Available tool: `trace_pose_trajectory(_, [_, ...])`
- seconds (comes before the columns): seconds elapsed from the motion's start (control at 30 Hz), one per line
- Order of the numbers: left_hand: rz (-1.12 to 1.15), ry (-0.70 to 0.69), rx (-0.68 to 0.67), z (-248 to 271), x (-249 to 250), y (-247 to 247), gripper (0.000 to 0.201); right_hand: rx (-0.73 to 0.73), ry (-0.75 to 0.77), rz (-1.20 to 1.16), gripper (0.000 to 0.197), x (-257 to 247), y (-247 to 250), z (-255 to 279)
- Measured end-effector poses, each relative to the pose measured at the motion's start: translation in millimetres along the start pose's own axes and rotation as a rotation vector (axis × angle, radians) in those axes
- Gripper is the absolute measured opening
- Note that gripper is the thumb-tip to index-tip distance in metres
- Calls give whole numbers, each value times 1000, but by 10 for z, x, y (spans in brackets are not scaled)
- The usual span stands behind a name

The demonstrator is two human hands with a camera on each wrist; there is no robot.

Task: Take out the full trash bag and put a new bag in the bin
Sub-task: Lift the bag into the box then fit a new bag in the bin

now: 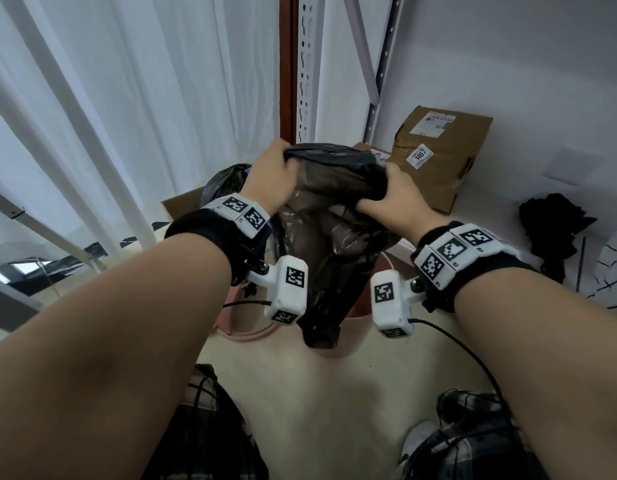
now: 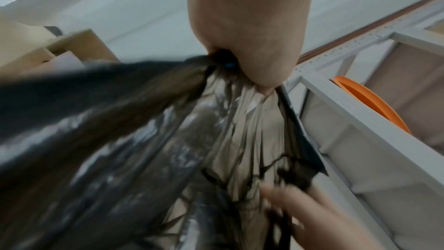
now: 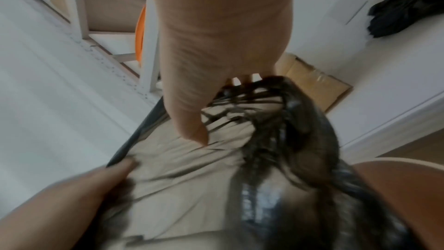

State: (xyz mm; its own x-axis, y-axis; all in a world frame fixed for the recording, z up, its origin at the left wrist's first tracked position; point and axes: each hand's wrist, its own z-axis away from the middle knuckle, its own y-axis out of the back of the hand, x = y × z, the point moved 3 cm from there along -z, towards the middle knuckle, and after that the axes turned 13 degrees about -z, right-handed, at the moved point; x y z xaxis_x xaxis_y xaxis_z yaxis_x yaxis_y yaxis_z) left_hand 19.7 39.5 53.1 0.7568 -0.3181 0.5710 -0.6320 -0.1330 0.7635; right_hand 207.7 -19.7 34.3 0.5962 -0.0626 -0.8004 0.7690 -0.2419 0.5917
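A thin, see-through black trash bag (image 1: 334, 237) hangs in the air between my hands, its bottom end dangling over the pink bin (image 1: 251, 336) on the floor. My left hand (image 1: 283, 168) grips the bag's top edge on the left, and my right hand (image 1: 379, 199) pinches it on the right. The left wrist view shows the left hand (image 2: 247, 54) clenched on gathered plastic (image 2: 120, 121). In the right wrist view the right hand (image 3: 216, 64) has its thumb pressed onto the film (image 3: 288, 140), with the bin's rim (image 3: 420, 163) below. A knotted full black bag (image 1: 224, 181) sits behind the left hand.
A taped brown parcel (image 1: 438, 157) leans on the white wall at the back right. Dark cloth (image 1: 553, 220) lies on the floor to the right. White curtains (image 1: 109, 133) and a white metal rack post (image 1: 307, 64) stand behind. My legs are at the bottom edge.
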Motion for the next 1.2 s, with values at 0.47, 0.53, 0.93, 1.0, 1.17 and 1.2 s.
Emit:
trace_pose_trajectory(0.47, [-176, -153, -135, -13, -119, -55, 11, 105, 58, -161, 13, -76, 23, -54])
trace_pose_trajectory(0.53, [-42, -84, -93, -2, -122, -22, 14, 4, 38, -139, 33, -58, 42, -58])
trace_pose_trajectory(0.93, [-477, -201, -148, 23, -81, -98, 21, 152, -36, -100, 21, 48, 53, -28])
trace_pose_trajectory(1.0, [-422, -104, -76, 36, -56, -50, 22, 169, -59, -117, 27, 23, 44, -31])
trace_pose_trajectory(1.17, [-187, 3, -52, 60, -63, 21, 37, 36, -21, 6, 29, -37, 49, -62])
trace_pose_trajectory(1.2, [-190, -12, -70, 56, -78, 16, 36, 12, -53, 106, 31, -9, 44, -75])
